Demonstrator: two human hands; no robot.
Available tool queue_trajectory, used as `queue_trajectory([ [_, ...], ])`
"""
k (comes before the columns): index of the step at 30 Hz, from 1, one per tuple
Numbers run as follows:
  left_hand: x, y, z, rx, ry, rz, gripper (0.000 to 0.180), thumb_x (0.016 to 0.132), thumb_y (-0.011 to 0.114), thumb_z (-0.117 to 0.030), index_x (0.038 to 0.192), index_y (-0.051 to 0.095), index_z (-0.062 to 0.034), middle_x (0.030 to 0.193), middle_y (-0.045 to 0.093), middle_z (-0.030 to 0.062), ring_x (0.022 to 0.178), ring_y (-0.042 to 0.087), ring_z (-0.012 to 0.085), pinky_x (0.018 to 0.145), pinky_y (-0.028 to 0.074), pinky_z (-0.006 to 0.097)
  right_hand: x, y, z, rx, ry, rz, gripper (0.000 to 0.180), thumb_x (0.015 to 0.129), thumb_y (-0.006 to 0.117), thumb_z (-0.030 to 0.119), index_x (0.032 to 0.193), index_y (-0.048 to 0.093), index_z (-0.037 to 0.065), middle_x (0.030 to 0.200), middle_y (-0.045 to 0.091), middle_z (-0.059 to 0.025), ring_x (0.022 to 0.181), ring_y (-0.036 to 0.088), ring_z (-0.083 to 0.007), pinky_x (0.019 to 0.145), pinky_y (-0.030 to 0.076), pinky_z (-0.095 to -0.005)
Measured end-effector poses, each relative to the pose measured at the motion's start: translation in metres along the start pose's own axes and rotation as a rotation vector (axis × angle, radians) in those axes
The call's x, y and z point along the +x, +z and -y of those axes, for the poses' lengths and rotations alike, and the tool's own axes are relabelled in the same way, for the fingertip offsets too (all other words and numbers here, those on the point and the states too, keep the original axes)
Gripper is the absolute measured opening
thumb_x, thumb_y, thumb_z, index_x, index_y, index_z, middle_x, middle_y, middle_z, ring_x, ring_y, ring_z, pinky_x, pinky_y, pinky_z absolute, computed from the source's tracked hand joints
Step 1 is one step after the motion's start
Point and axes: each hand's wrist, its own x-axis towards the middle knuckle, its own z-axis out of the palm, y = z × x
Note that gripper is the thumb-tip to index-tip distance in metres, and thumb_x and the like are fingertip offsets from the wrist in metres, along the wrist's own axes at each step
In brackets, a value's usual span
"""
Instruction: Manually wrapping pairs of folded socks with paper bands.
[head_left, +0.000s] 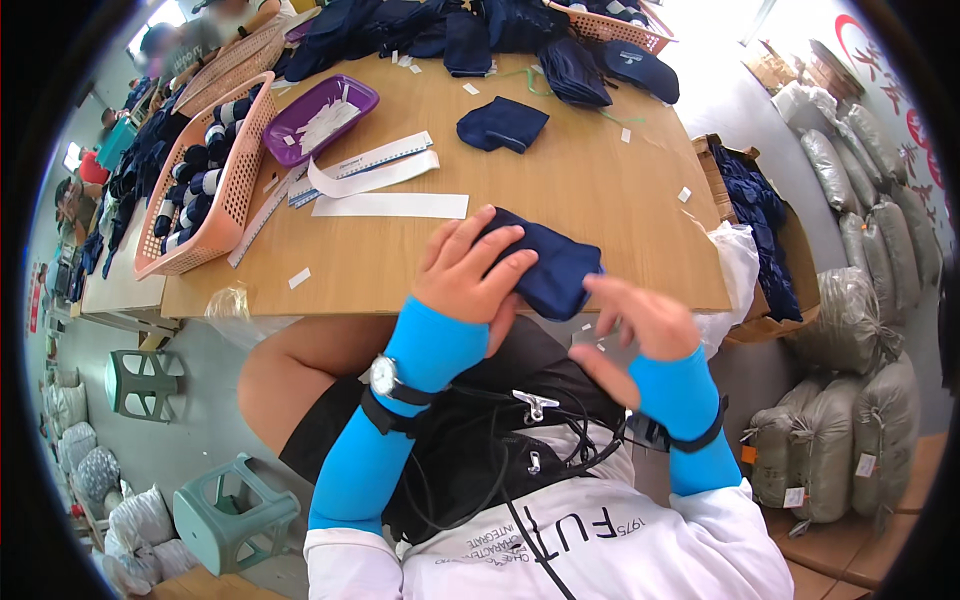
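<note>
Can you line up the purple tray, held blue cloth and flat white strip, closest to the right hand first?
Head view, from the right hand:
1. Blue cloth, just left, in the left hand.
2. Flat white strip, farther left.
3. Purple tray, beyond it.

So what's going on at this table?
A person's left hand holds a folded navy fabric piece at the near edge of the wooden table. The right hand is open by the piece's right end; whether it touches is unclear. A second navy piece lies farther back. To the left are a white strip, a purple tray of white slips and a peach basket of navy bundles.
</note>
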Motion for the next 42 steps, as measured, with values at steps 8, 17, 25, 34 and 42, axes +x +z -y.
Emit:
queue_trajectory([
  [8, -0.008, 0.002, -0.013, -0.031, 0.110, -0.017, 0.046, 0.065, 0.069, -0.001, 0.110, 0.073, -0.0110, 0.123, 0.068, 0.0083, 0.115, 0.060, 0.0360, 0.099, 0.048, 0.047, 0.035, 0.024, -0.053, -0.154, -0.421, -0.194, 0.045, 0.071, 0.079, 0.006, 0.115, 0.070, 0.009, 0.117, 0.068, -0.0112, 0.108, 0.065, -0.0334, 0.094, 0.052, -0.0439],
  [17, 0.016, 0.011, 0.011, -0.260, 0.071, -0.012, 0.046, 0.064, 0.067, 0.009, 0.107, 0.071, -0.0052, 0.116, 0.069, 0.0151, 0.113, 0.063, 0.0444, 0.095, 0.054, 0.048, 0.028, 0.040, -0.052, -0.115, -0.339, -0.302, 0.034, 0.072, 0.082, 0.010, 0.104, 0.071, 0.011, 0.117, 0.068, -0.0078, 0.106, 0.066, -0.0313, 0.093, 0.051, -0.0423],
  [25, -0.003, 0.004, -0.013, -0.077, 0.190, -0.015, 0.045, 0.065, 0.080, -0.005, 0.110, 0.073, -0.0095, 0.120, 0.070, 0.0093, 0.112, 0.066, 0.0349, 0.088, 0.055, 0.045, 0.022, 0.049, -0.055, -0.203, -0.392, -0.353, 0.039, 0.067, 0.086, 0.016, 0.104, 0.072, 0.014, 0.120, 0.071, -0.0037, 0.108, 0.068, -0.0260, 0.090, 0.052, -0.0399],
  [34, -0.014, 0.034, -0.019, -0.077, 0.182, -0.260, 0.023, 0.076, 0.080, -0.011, 0.099, 0.074, -0.0109, 0.090, 0.072, 0.0038, 0.085, 0.069, 0.0273, 0.074, 0.055, 0.039, 0.022, 0.056, -0.067, -0.214, -0.510, -0.470, 0.037, 0.057, 0.084, 0.016, 0.092, 0.073, 0.014, 0.098, 0.071, -0.0021, 0.094, 0.069, -0.0241, 0.085, 0.051, -0.0381],
  [42, 0.011, 0.040, -0.039, -0.167, -0.159, -0.334, 0.010, 0.087, 0.070, -0.002, 0.097, 0.069, -0.0054, 0.083, 0.065, 0.0125, 0.073, 0.064, 0.0346, 0.065, 0.050, 0.040, 0.044, 0.061, -0.058, -0.180, -0.258, -0.408, 0.013, 0.085, 0.077, 0.023, 0.080, 0.073, 0.011, 0.084, 0.062, -0.0056, 0.089, 0.059, -0.0288, 0.090, 0.042, -0.0425],
])
